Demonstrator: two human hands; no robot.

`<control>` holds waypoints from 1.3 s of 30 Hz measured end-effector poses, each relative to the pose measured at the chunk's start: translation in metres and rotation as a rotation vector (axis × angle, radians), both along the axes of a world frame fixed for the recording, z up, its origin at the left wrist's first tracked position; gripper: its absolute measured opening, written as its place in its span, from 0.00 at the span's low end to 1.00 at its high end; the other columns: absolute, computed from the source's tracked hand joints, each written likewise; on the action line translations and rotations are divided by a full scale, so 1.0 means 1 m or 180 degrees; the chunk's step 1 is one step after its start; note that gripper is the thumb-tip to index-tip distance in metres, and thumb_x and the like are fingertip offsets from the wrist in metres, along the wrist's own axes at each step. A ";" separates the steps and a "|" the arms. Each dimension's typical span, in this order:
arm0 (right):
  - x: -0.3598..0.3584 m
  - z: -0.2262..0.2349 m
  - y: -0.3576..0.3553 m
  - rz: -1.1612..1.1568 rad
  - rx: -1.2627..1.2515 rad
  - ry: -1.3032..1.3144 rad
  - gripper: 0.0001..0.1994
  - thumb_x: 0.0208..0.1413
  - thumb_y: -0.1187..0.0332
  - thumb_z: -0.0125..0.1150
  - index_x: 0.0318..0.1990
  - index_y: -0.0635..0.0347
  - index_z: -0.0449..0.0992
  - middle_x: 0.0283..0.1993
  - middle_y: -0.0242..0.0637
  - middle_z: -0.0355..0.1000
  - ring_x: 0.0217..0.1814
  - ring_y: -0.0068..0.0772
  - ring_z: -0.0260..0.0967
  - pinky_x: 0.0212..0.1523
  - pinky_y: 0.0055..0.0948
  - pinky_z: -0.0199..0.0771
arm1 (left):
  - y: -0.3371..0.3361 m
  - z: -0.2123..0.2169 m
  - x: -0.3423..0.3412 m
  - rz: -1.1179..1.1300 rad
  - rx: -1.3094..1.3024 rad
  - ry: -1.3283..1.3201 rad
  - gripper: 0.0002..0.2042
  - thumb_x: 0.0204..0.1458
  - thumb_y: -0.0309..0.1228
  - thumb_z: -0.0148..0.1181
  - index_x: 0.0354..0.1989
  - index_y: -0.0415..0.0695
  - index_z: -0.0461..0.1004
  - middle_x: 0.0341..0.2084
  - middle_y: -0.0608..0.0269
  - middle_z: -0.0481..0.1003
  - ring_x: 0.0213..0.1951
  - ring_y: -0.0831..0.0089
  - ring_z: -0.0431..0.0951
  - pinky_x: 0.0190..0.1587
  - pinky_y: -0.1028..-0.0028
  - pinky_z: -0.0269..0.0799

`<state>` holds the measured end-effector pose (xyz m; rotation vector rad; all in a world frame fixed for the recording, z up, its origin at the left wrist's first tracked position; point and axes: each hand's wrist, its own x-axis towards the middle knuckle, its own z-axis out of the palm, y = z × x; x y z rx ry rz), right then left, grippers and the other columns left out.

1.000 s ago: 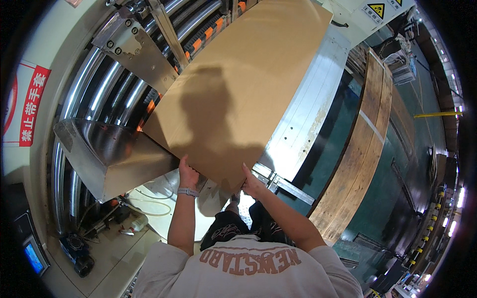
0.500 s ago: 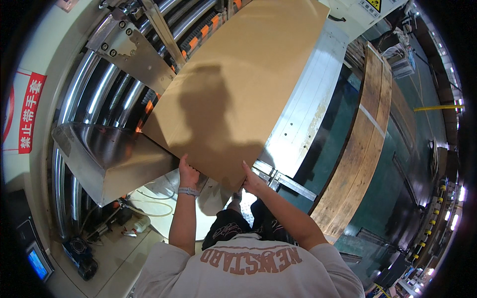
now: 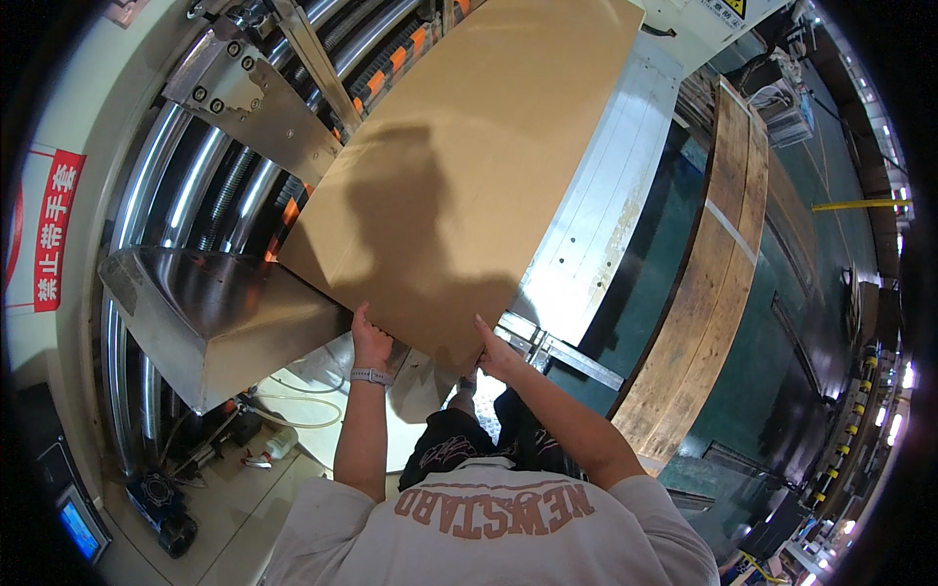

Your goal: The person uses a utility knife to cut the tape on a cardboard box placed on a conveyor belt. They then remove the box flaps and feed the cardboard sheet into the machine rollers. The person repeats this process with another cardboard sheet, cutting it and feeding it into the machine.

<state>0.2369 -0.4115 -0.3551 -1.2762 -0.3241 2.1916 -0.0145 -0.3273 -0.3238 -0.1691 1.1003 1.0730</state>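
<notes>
A large brown cardboard sheet (image 3: 489,146) stretches away from me, its near end between my two hands. My left hand (image 3: 371,344) grips its near left edge, thumb on top and the other fingers hidden beneath. At the near right edge, my right hand (image 3: 498,354) holds the cardboard the same way, thumb up. The shadow of a head and shoulders falls across the sheet. Left of my left hand is a bent sheet-metal guide (image 3: 210,322), close to the sheet's left corner. The sheet's right side lies over a pale metal table (image 3: 601,210).
Shiny metal rollers (image 3: 186,186) and a bolted steel bracket (image 3: 239,93) stand at the left. Long wooden planks (image 3: 699,293) run along the right above a green floor (image 3: 752,391). A metal bar (image 3: 583,364) juts out beside my right hand. A small screen (image 3: 78,523) glows at lower left.
The view has shifted very slightly. Both hands keep their hold on the cardboard sheet, which has hardly moved.
</notes>
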 end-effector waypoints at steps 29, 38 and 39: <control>-0.037 -0.114 -0.002 0.0290 0.0220 -0.1495 0.27 0.52 0.47 0.48 0.56 0.54 0.63 0.48 0.43 0.68 0.49 0.35 0.65 0.49 0.36 0.64 | -0.125 -0.030 0.003 -0.1455 -0.0514 0.0226 0.10 0.53 0.39 0.47 0.37 0.46 0.66 0.42 0.56 0.71 0.45 0.65 0.70 0.49 0.66 0.64; 0.030 -0.057 -0.115 0.0940 0.0934 -0.3010 0.27 0.49 0.44 0.48 0.33 0.65 0.75 0.31 0.53 0.71 0.35 0.53 0.69 0.39 0.41 0.68 | -0.100 -0.016 0.084 -0.2862 0.0334 0.0023 0.14 0.54 0.37 0.46 0.43 0.39 0.67 0.44 0.51 0.70 0.45 0.60 0.71 0.49 0.67 0.66; 0.052 -0.072 -0.152 0.0582 0.0565 -0.3104 0.28 0.49 0.44 0.48 0.33 0.67 0.74 0.33 0.54 0.71 0.38 0.53 0.69 0.41 0.42 0.67 | -0.106 0.001 0.107 -0.2949 0.0520 -0.0086 0.15 0.53 0.38 0.48 0.40 0.38 0.68 0.42 0.51 0.70 0.44 0.60 0.71 0.48 0.66 0.67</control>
